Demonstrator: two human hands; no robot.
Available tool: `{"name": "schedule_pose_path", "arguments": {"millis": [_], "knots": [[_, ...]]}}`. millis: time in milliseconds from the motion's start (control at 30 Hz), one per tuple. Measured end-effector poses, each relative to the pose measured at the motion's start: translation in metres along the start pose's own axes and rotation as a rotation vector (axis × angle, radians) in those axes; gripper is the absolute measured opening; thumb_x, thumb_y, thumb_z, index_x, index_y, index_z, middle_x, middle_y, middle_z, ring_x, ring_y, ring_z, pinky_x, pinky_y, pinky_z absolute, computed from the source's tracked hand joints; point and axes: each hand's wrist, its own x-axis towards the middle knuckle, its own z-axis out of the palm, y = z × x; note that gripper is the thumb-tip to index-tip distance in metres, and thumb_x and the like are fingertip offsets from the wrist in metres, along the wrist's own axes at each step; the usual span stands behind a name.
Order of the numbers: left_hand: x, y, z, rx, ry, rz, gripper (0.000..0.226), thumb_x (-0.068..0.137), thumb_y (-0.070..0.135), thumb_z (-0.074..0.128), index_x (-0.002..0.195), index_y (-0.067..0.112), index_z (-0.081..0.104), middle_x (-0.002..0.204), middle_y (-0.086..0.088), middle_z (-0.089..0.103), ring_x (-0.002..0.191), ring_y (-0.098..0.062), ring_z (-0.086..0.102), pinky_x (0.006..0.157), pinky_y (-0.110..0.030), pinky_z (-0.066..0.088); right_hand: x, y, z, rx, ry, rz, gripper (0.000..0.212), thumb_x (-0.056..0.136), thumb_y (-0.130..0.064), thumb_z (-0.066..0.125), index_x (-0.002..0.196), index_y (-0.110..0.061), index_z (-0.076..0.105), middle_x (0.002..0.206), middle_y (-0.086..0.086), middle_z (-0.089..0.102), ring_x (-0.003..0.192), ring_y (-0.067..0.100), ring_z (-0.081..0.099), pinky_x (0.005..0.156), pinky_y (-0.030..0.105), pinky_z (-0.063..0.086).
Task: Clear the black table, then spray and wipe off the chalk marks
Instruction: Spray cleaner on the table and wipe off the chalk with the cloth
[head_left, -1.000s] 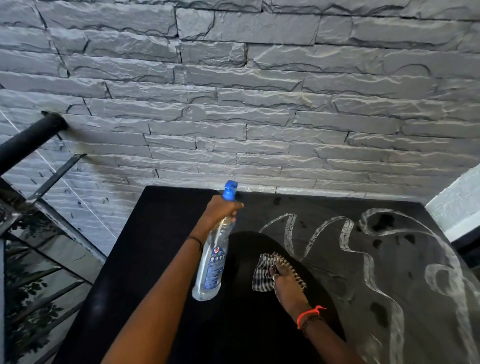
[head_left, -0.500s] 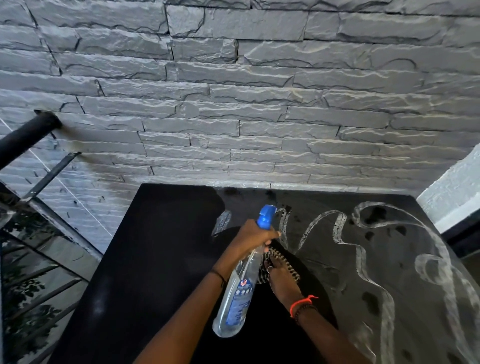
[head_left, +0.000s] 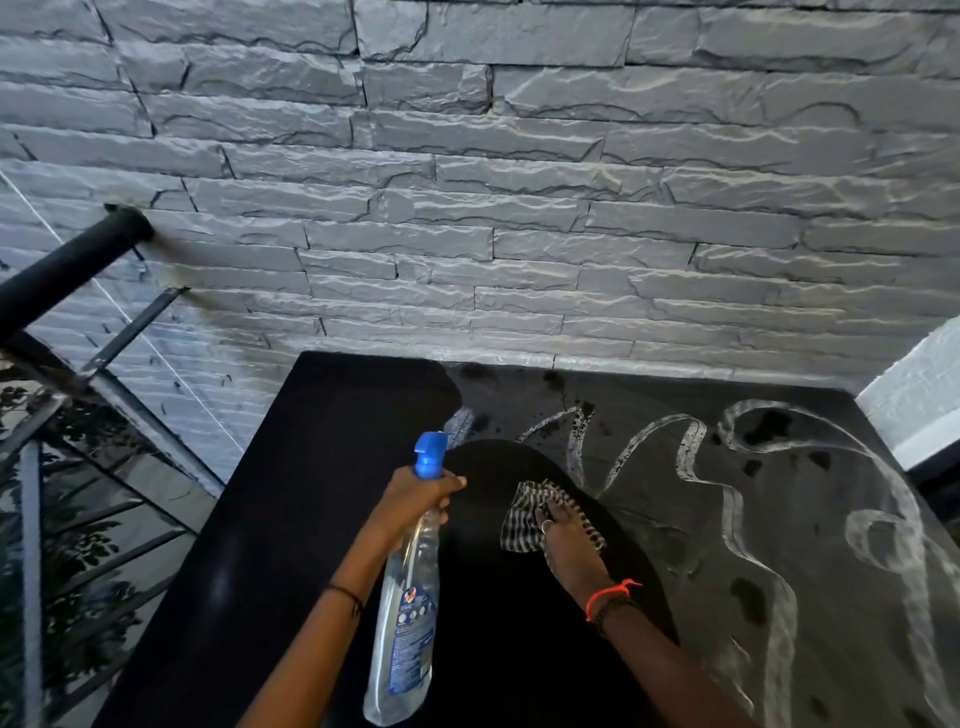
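Black desk (head_left: 291, 493): left and near part wiped dark. Left hand (head_left: 415, 493), fingers curled round the neck of the spray bottle (head_left: 405, 613), nozzle toward the wall. Right hand (head_left: 569, 540) presses the checked cloth (head_left: 519, 525) flat, fingers extended. Chalk marks (head_left: 727, 499) lie rightward and beyond the cloth, nearer the right hand. Stone wall (head_left: 519, 208) behind.

Black, grey and white, with blue and orange
The black table (head_left: 311, 467) carried looping white chalk marks (head_left: 689, 441) over a smeared grey film; the clear plastic spray bottle (head_left: 408, 597) had a blue trigger head and label; the crumpled cloth (head_left: 519, 525) was striped black and white; the rough stone wall (head_left: 519, 234) was grey; the thin wrist thread (head_left: 610, 594) orange-red
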Motion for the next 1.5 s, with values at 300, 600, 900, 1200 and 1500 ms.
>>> {"name": "schedule_pose_path", "arguments": {"millis": [300, 600, 900, 1200, 1500], "knots": [[0.000, -0.010, -0.027, -0.089, 0.059, -0.047, 0.010, 0.083, 0.010, 0.071, 0.082, 0.006, 0.062, 0.056, -0.005, 0.049, 0.045, -0.012, 0.048, 0.046, -0.023, 0.046, -0.027, 0.019, -0.043, 0.058, -0.019, 0.042, 0.071, 0.069, -0.048, 0.062, 0.133, -0.021, 0.044, 0.100, -0.034, 0.061, 0.126, 0.002, 0.043, 0.104, 0.017, 0.034], [0.008, -0.003, -0.048, -0.151, 0.138, -0.064, 0.010, 0.083, 0.011, 0.071, 0.085, 0.008, 0.062, 0.054, -0.003, 0.049, 0.044, -0.012, 0.048, 0.044, -0.022, 0.044, 0.060, 0.051, -0.104, -0.003, 0.077, 0.053, 0.030, 0.091, 0.004, 0.043, 0.118, 0.007, 0.056, 0.127, 0.019, 0.053, 0.114, 0.025, 0.051, 0.101, 0.007, 0.024], [0.015, 0.008, -0.054, -0.167, 0.205, -0.081, 0.011, 0.084, 0.013, 0.071, 0.088, 0.008, 0.062, 0.054, -0.002, 0.048, 0.043, -0.012, 0.049, 0.044, -0.022, 0.045, 0.090, -0.064, -0.072, 0.047, 0.076, -0.326, 0.034, 0.079, 0.003, 0.055, 0.113, 0.005, 0.062, 0.128, 0.021, 0.055, 0.126, 0.035, 0.046, 0.108, 0.044, 0.035], [0.030, 0.017, -0.058, -0.193, 0.202, -0.067, 0.014, 0.083, 0.013, 0.071, 0.088, 0.009, 0.060, 0.053, -0.001, 0.049, 0.043, -0.012, 0.048, 0.044, -0.022, 0.046, 0.013, 0.041, -0.035, -0.096, 0.134, -0.363, 0.066, 0.060, -0.001, 0.068, 0.124, -0.003, 0.057, 0.131, 0.010, 0.057, 0.125, 0.028, 0.047, 0.114, 0.020, 0.008], [0.044, 0.023, -0.070, -0.163, 0.192, -0.091, 0.015, 0.083, 0.013, 0.071, 0.091, 0.007, 0.060, 0.054, -0.002, 0.047, 0.043, -0.012, 0.047, 0.042, -0.021, 0.045, 0.142, 0.096, -0.106, -0.049, 0.122, -0.078, 0.043, 0.078, 0.012, 0.055, 0.120, 0.012, 0.055, 0.126, 0.030, 0.054, 0.124, 0.039, 0.048, 0.112, 0.034, 0.021]]}}
